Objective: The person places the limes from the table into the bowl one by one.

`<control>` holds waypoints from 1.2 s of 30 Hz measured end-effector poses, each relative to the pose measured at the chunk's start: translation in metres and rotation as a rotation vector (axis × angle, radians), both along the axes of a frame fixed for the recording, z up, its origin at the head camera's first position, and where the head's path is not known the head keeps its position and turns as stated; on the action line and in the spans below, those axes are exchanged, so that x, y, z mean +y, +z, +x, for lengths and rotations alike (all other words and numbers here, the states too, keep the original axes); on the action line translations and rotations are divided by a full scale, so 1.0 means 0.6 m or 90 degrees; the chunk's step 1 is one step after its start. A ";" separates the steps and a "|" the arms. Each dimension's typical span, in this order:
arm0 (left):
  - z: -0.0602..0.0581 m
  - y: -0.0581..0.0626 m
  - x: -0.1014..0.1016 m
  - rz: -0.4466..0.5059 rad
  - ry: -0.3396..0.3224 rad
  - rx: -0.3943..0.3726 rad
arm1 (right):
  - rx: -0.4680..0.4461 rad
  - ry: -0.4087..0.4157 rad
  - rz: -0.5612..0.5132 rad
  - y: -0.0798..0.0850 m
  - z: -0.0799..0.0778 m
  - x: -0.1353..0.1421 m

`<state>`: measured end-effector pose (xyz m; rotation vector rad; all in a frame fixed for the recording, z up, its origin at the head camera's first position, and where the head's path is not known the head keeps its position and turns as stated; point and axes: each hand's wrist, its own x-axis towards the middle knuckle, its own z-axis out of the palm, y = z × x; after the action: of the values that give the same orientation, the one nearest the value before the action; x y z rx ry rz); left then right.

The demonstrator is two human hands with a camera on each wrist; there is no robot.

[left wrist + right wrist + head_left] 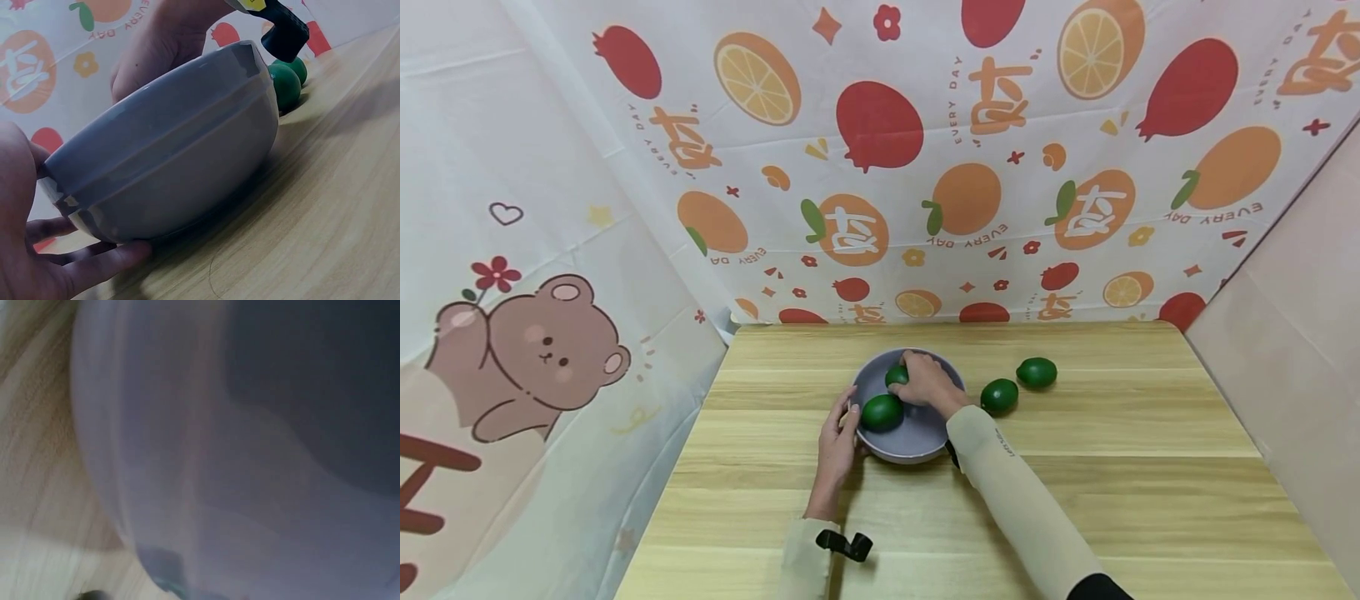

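A grey-purple bowl (917, 437) stands on the table. My left hand (837, 446) holds its left side, with the thumb at the rim and the fingers (103, 265) spread low against the outer wall. Reaching over the bowl's right side, my right hand (925, 382) grips a dark green lime (896, 377) inside it, partly covered by the fingers. Nearer to the left hand, a second lime (882, 412) lies in the bowl. The bowl's wall (187, 456) fills most of the right wrist view, where the right hand is hidden.
Just right of the bowl, one lime (999, 397) lies on the wooden table (1120, 500), and another lime (1037, 372) sits behind it. A fruit-print curtain (917, 242) hangs along the table's back edge. A bear-print cloth (550, 358) hangs on the left.
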<state>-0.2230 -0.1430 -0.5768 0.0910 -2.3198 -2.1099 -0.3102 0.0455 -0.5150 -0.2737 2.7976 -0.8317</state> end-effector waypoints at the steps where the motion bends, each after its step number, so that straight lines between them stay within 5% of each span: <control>1: 0.000 0.000 0.000 0.001 -0.001 0.000 | -0.004 0.000 0.001 -0.001 0.000 -0.001; 36: 0.002 0.000 -0.004 0.009 -0.013 0.005 | 0.003 0.002 0.012 0.001 0.006 -0.003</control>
<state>-0.2220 -0.1453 -0.5769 0.0588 -2.3111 -2.1331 -0.3066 0.0440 -0.5147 -0.2773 2.8081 -0.8037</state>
